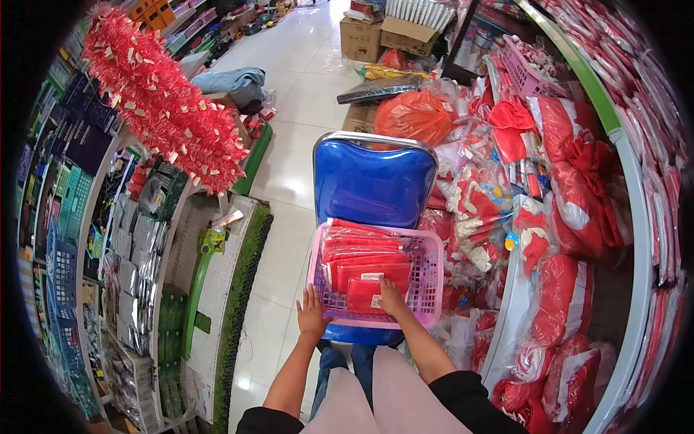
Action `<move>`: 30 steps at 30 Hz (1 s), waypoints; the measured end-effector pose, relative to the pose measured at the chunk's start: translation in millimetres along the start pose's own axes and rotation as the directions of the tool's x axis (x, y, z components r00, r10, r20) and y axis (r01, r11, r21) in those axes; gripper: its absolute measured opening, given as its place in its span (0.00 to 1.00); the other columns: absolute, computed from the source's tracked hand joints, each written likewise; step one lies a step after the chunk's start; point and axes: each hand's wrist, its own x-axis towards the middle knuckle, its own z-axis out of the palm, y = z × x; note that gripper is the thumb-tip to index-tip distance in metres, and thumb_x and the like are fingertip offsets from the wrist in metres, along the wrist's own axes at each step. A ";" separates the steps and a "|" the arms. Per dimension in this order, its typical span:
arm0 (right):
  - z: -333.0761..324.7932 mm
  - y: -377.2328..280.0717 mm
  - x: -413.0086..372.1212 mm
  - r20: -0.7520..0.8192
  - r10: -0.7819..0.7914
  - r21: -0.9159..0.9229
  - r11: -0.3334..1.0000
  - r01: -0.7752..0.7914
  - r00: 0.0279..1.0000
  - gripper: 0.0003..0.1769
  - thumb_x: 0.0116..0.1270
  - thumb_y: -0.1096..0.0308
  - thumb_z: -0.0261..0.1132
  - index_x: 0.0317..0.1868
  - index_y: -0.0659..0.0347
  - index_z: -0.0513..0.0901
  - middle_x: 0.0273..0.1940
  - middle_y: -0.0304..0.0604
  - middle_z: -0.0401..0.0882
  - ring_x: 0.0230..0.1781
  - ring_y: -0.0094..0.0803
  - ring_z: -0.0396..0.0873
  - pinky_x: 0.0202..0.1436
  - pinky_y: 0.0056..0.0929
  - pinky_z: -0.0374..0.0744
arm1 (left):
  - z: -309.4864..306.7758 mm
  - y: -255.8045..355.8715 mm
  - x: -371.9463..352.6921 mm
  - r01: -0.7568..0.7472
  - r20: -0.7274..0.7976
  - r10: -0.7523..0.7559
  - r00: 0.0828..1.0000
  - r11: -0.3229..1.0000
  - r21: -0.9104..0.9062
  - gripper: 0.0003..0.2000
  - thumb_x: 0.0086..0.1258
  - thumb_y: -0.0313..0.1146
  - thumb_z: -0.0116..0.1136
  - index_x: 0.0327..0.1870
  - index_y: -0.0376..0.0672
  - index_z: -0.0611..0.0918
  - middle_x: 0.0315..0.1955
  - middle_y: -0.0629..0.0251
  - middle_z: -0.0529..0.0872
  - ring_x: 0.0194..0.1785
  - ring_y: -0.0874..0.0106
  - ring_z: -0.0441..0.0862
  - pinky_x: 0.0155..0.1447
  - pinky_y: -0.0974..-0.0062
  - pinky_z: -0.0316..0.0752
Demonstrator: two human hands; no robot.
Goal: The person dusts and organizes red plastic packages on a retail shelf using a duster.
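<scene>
A pink plastic basket (434, 278) rests on the seat of a blue chair (372, 177). Inside it several flat red packets in clear wrap (365, 249) lie in an overlapping row. My left hand (311, 316) is at the basket's near left corner, fingers spread and pointing forward, holding nothing. Over the basket's near right part, my right hand (392, 298) touches the right edge of the nearest red packet (365, 295), which has white labels. The fingertips of my right hand are bent down at the packet, and their exact grip is too small to tell.
Shelves with bagged red and white goods (560, 304) stand at the right. A red tinsel bundle (166, 101) hangs at the upper left, above a shelf edged with green turf (246, 296). Cardboard boxes (361, 40) and an orange bag (413, 118) are behind the chair.
</scene>
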 end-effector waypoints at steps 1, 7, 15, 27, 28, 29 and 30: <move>-3.2 -2.8 -2.3 0.009 0.028 -0.033 0.999 -0.027 1.000 0.40 0.51 0.75 0.67 0.65 0.65 0.60 0.54 0.53 0.67 0.58 0.50 0.67 0.59 0.46 0.69 | 1.3 -0.2 0.0 -0.005 -0.002 0.005 1.000 1.000 0.008 0.56 0.49 0.55 0.68 0.72 0.40 0.44 0.73 0.61 0.43 0.76 0.64 0.42 0.73 0.54 0.48; -7.0 -10.7 -22.7 -0.123 -0.004 -0.222 0.975 -0.024 0.992 0.14 0.52 0.65 0.69 0.39 0.60 0.82 0.44 0.44 0.73 0.51 0.42 0.69 0.54 0.44 0.68 | 2.3 -0.8 -0.9 -0.013 -0.015 0.013 1.000 1.000 0.010 0.56 0.49 0.55 0.68 0.72 0.40 0.43 0.73 0.59 0.44 0.76 0.64 0.43 0.72 0.54 0.48; -66.7 -33.7 -59.8 -0.294 0.224 0.506 0.861 -0.048 0.929 0.11 0.54 0.62 0.70 0.37 0.58 0.84 0.36 0.45 0.81 0.38 0.48 0.78 0.44 0.39 0.74 | -6.3 6.4 -3.2 -0.035 0.058 0.042 0.997 0.991 -0.126 0.55 0.50 0.54 0.68 0.73 0.44 0.43 0.70 0.46 0.49 0.74 0.51 0.46 0.71 0.53 0.50; -171.9 -82.8 -182.7 -0.396 0.620 0.918 0.269 0.290 0.678 0.12 0.66 0.67 0.63 0.46 0.65 0.79 0.38 0.36 0.82 0.35 0.19 0.78 0.39 0.19 0.75 | -171.7 115.2 -39.2 -0.031 0.011 0.770 0.638 0.039 -0.999 0.23 0.71 0.38 0.53 0.63 0.38 0.67 0.45 0.63 0.82 0.44 0.80 0.78 0.44 0.81 0.73; -186.3 -101.1 -198.2 -0.431 0.627 0.896 0.211 0.390 0.649 0.11 0.66 0.68 0.62 0.46 0.64 0.79 0.38 0.36 0.82 0.35 0.19 0.78 0.39 0.19 0.75 | -223.2 119.1 -68.9 -0.160 0.113 0.772 0.626 0.269 -0.950 0.16 0.72 0.34 0.52 0.57 0.39 0.73 0.43 0.68 0.82 0.44 0.83 0.78 0.44 0.84 0.73; -196.1 -113.2 -213.6 -0.441 0.634 0.879 0.162 0.449 0.635 0.11 0.66 0.68 0.62 0.46 0.64 0.79 0.39 0.37 0.82 0.36 0.19 0.79 0.40 0.19 0.75 | -232.7 123.3 -74.5 -0.121 0.086 0.813 0.576 0.189 -0.975 0.16 0.71 0.34 0.52 0.57 0.39 0.73 0.44 0.67 0.82 0.45 0.82 0.79 0.45 0.83 0.74; -203.7 -123.7 -228.6 -0.451 0.639 0.856 0.112 0.505 0.623 0.11 0.66 0.69 0.62 0.47 0.65 0.79 0.40 0.37 0.82 0.37 0.20 0.79 0.41 0.19 0.75 | -240.0 127.1 -80.8 -0.072 0.059 0.849 0.525 0.113 -0.991 0.16 0.71 0.34 0.53 0.57 0.40 0.73 0.44 0.66 0.82 0.46 0.81 0.79 0.47 0.82 0.74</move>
